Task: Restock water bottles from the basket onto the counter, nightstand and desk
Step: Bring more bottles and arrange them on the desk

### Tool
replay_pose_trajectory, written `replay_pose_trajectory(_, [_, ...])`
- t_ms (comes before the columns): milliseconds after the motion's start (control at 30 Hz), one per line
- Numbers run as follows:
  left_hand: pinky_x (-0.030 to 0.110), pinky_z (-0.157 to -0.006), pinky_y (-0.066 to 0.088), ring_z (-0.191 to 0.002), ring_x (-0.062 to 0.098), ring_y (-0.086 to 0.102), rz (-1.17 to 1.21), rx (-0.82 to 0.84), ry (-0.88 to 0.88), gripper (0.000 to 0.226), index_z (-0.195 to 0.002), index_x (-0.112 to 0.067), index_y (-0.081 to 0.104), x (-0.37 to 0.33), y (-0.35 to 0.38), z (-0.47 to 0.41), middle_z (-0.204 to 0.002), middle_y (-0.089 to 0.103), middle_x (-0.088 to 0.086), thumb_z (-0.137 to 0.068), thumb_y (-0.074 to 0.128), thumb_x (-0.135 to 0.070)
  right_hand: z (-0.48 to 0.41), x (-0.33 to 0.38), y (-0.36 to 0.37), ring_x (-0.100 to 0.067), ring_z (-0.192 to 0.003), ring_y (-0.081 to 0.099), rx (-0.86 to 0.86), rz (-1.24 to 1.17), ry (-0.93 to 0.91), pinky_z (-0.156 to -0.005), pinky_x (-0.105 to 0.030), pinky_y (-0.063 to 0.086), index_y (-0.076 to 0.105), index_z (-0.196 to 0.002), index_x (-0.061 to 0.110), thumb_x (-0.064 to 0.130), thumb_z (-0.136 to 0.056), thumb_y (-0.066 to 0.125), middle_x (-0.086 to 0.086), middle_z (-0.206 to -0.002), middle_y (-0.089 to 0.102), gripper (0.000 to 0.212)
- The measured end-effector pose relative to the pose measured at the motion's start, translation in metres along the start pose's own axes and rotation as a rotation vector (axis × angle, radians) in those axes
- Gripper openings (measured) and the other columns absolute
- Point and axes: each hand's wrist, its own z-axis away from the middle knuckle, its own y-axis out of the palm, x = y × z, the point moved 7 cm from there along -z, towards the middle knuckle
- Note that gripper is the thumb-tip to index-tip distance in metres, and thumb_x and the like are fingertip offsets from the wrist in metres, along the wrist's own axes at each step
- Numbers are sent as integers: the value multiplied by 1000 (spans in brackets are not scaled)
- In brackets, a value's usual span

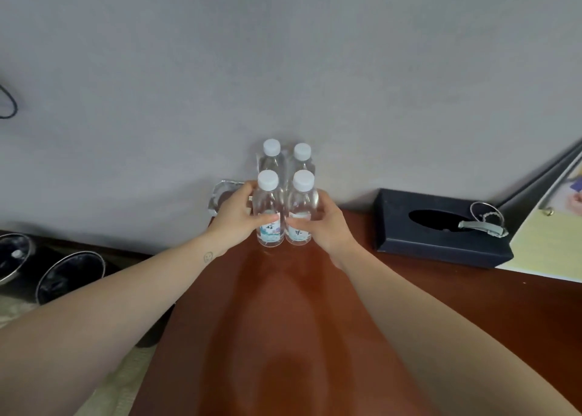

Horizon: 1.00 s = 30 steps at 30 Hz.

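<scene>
Several clear water bottles with white caps stand in a tight square on the red-brown desk (283, 305), against the grey wall. My left hand (234, 215) grips the front left bottle (268, 208), thumb across its label. My right hand (324, 226) grips the front right bottle (301, 208) the same way. Two more bottles, the back left bottle (271, 154) and the back right bottle (302, 157), stand upright just behind them. The basket is not in view.
A glass ashtray (220, 195) sits left of the bottles behind my left hand. A dark tissue box (441, 236) with a key ring on it lies to the right, beside a yellow folder (548, 245). Two black bins (67, 277) stand on the floor at left.
</scene>
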Motion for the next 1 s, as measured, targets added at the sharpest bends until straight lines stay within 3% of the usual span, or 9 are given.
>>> replay_pose_trajectory(100, [20,-87,46,-102,2,61,-39,-1,2,58,-129,-22,49,4,-1,-11,-108,64,-12,-80,78,-14,-18,-6,2,-10,-98,68,0,34,7,-85,-32,56,56,-124,26,4,-71,82,8,-105,71,63])
replay_pose_trajectory(167, [18,-86,45,-101,-3,60,-54,-2,12,59,-130,-21,47,4,-1,-18,-110,64,-12,-81,77,-12,-26,-9,3,-12,-101,67,-7,51,5,-89,-35,55,55,-127,27,6,-71,82,7,-107,71,66])
replay_pose_trajectory(233, [22,-91,46,-104,-4,60,-70,1,23,59,-130,-20,46,4,-2,-25,-112,62,-12,-81,76,-9,-33,-13,3,-12,-102,66,-21,63,1,-91,-35,54,53,-128,29,8,-71,82,8,-110,70,67])
replay_pose_trajectory(367, [43,-106,44,-119,17,57,-87,48,27,61,-133,-18,44,9,0,-34,-126,60,-1,-81,76,-8,-37,-19,1,-8,-99,65,-43,113,16,-87,-32,55,52,-126,32,18,-69,84,11,-109,69,67])
replay_pose_trajectory(667, [47,-104,44,-123,21,55,-167,106,37,66,-135,-20,40,13,-4,-47,-131,56,0,-80,77,-13,-37,-22,4,-6,-94,61,-153,102,62,-77,-24,51,39,-113,32,21,-72,84,22,-98,57,62])
replay_pose_trajectory(833, [48,-100,48,-115,20,60,-204,101,0,66,-132,-24,36,21,-8,-50,-123,59,-4,-81,77,-19,-39,-19,8,-18,-108,58,-177,140,54,-94,-38,51,41,-122,23,16,-73,83,-2,-123,54,65])
replay_pose_trajectory(1000, [46,-96,51,-108,19,61,-221,101,-9,74,-133,-24,26,19,-8,-54,-122,52,-5,-81,77,-19,-39,-20,9,-18,-110,57,-170,141,65,-97,-40,49,40,-124,20,16,-75,82,-3,-127,52,65])
